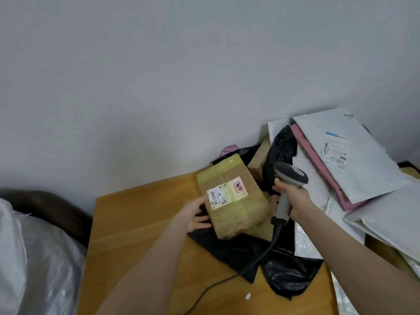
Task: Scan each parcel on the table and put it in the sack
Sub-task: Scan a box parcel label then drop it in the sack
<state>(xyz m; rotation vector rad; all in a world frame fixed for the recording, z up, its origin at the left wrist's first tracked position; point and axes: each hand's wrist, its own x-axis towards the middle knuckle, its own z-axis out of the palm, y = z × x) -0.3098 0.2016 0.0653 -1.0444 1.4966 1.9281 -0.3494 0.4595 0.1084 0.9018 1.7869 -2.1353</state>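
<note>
Your left forearm [145, 269] and right forearm [363, 251] come up from the bottom edge, both cut off below the elbow. Your left hand [195, 214] grips the near left side of a brown cardboard box bound in yellowish clear tape [236, 208], thumb on top beside its white barcode label [217, 197], fingers curled underneath and mostly hidden. A red-bordered sticker [238, 187] sits next to the label; the print on both is too small to read. The box is tilted over a crumpled black plastic bag parcel [250, 253] on the light wooden table [141, 235]. You cannot tell whether it rests on the bag or is lifted clear.

Your right hand [293, 197] is wrapped around the handle of a grey handheld barcode scanner [289, 176], just right of the box. Its scan window is turned away from you. Its dark cable [227, 280] trails down over the table and off the bottom edge.

A white woven plastic sack [34, 258] fills the lower left corner beside the table, its mouth out of view. On the right, white plastic mailers [336, 155] lie stacked with a pink mailer [318, 164] between them, partly running off the edge. A second brown carton [259, 162] shows behind the box, half covered by black plastic. A small white scrap [247, 296] lies on the table near you.
</note>
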